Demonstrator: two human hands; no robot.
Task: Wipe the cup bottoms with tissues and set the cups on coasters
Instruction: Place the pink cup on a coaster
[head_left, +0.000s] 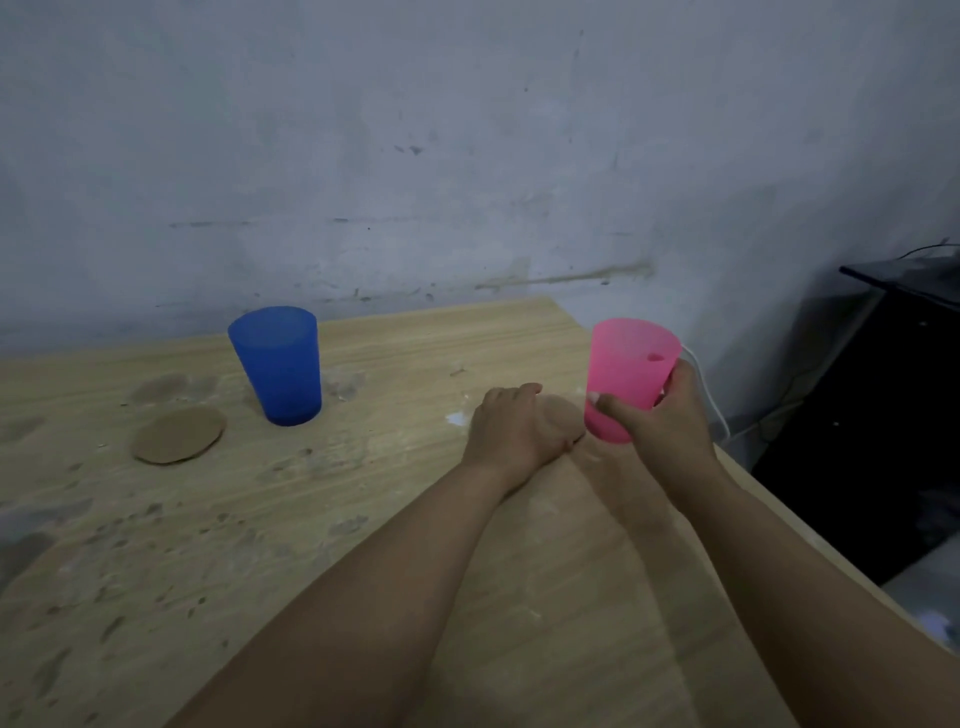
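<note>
My right hand (670, 415) grips a translucent pink cup (626, 369) by its lower side, near the table's right edge. The cup is upright, leaning slightly, and its base sits just right of a brown round coaster (563, 415). My left hand (511, 426) lies over that coaster, with fingers at its far edge and thumb at its near edge, hiding most of it. A blue cup (278, 364) stands upright on the wooden table (363, 545) at the back left. A second brown coaster (179, 435) lies bare in front of and left of it.
A small white scrap (457, 418) lies on the table just left of my left hand. The tabletop is stained and dusty. A grey wall runs close behind the table. Right of the table's edge are a white cable (711, 400) and dark furniture (893, 374).
</note>
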